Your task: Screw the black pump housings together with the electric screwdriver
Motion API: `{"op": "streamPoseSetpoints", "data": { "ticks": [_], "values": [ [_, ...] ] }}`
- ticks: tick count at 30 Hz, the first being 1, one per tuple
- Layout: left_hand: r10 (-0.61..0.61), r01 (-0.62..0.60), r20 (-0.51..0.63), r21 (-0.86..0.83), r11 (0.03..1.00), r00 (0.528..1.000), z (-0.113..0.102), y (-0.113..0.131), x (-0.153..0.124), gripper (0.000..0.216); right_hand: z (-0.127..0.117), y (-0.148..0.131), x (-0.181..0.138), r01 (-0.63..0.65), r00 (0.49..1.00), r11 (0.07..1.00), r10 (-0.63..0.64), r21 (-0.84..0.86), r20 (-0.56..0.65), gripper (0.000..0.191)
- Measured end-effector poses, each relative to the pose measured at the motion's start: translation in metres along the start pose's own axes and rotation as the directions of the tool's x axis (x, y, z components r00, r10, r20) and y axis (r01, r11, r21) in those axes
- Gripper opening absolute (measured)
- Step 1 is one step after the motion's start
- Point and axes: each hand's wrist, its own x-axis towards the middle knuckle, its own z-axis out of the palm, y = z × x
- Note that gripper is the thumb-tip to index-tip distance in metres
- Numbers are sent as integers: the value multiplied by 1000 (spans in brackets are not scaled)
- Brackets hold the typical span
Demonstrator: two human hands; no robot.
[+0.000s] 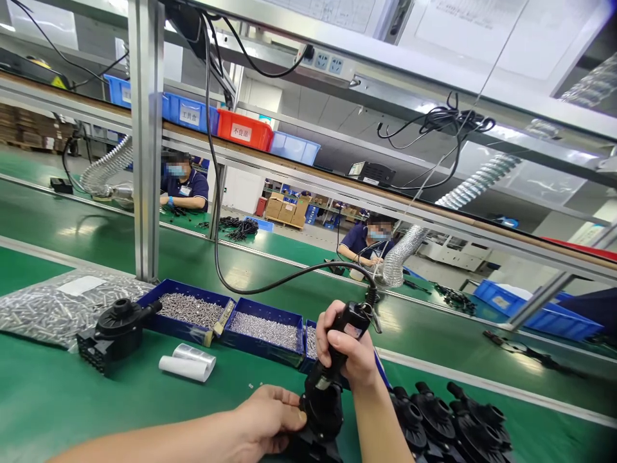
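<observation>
My right hand (351, 344) is wrapped round a black electric screwdriver (354, 319), held upright with its cable leading up from the top. Its lower end points down onto a black plastic pump housing (322, 411) at the bottom of the view. Beside that housing, my left hand (270, 418) grips its left side between thumb and fingers. The screwdriver's tip is hidden, so I cannot tell whether it meets a screw. Behind my hands stand blue bins of small metal parts: one of screws (190, 310), another of finer pieces (265, 330).
Several black housings (446, 418) sit at the right. On the left are a bag of screws (72, 302), another black housing (118, 328) and a rolled paper (187, 363). A metal post (146, 141) rises behind the bins. Two co-workers (186, 186) sit across the line.
</observation>
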Motion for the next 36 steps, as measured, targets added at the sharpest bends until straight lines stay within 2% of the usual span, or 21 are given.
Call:
{"op": "streamPoseSetpoints", "data": {
  "ticks": [3,13,22,28,32,36],
  "values": [
    [19,-19,-39,-9,1000,999,0,-5,7,52,-2,2,2,-4,1000,999,3,32,12,28],
    [-39,40,-58,23,999,998,5,4,7,48,-9,9,4,-3,1000,999,3,51,7,28],
    [6,-7,66,11,1000,998,5,4,10,33,-4,7,3,-4,1000,1000,4,20,2,32],
    [41,-40,46,-22,999,998,2,-3,15,42,-4,7,2,-37,999,999,37,-8,-3,39],
    [62,-61,34,-24,998,998,0,-7,19,45,-3,7,1,-37,999,999,37,-5,25,36],
    [92,-92,-3,-8,996,996,-1,-10,20,49,-4,9,1,-1,995,1000,3,-20,103,30]
  ]
}}
